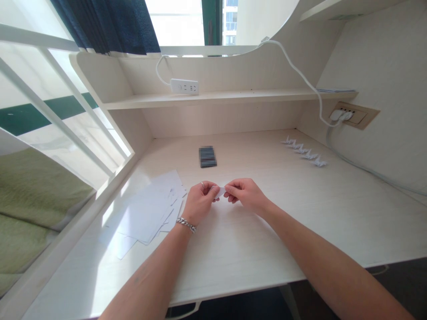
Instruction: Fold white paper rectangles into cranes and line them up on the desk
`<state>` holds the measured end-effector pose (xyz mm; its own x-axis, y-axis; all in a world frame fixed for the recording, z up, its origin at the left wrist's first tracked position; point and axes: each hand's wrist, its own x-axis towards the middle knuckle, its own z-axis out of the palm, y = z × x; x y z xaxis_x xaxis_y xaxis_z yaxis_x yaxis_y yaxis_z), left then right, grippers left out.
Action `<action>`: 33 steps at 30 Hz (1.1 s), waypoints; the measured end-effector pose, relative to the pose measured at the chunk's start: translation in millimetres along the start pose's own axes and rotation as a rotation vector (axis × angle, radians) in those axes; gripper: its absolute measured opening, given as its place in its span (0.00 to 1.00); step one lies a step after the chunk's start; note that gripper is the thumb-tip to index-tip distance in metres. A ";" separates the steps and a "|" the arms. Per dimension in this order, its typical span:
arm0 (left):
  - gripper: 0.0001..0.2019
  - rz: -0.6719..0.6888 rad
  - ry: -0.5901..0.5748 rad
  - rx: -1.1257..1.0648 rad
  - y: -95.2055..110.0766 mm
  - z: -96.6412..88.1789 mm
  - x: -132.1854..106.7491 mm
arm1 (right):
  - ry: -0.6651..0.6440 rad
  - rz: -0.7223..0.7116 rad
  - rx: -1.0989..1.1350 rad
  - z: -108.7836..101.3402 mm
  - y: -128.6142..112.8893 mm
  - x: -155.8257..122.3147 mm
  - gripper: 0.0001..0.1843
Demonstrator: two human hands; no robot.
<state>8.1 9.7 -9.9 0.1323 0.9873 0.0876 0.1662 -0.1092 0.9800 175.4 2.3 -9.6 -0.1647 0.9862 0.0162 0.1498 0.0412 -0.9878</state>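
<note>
Between my two hands is a small folded piece of white paper (220, 192), held just above the desk. My left hand (202, 198), with a ring and a chain bracelet, pinches its left end between thumb and fingers. The right end is gripped by the fingertips of my right hand (245, 192). Much of the paper is hidden behind the fingers. Left of my left hand lies a loose spread of white paper sheets (150, 209). At the back right stands a row of several folded paper cranes (308, 154).
A dark, pixelated rectangular object (207, 157) lies beyond my hands on the pale desk (253, 262). The shelf (233, 96) at the back bears a white power strip (184, 86). A white cable (300, 73) hangs to a wall socket (358, 116) on the right.
</note>
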 end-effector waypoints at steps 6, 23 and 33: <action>0.10 0.011 0.022 0.009 -2.7 -4.2 1.5 | 0.010 0.021 0.075 -8.7 2.1 2.3 0.11; 0.10 0.026 0.027 -0.019 1.9 -4.7 -1.4 | 0.009 -0.098 -0.021 -0.2 2.6 0.0 0.10; 0.09 0.084 -0.076 0.276 1.6 -2.0 -3.9 | 0.019 -0.169 -0.416 1.3 -4.3 -5.6 0.08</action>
<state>5.9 5.9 -8.3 0.2276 0.9633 0.1424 0.4097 -0.2274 0.8834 174.4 -3.6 -5.7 -0.2029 0.9627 0.1787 0.5021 0.2590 -0.8251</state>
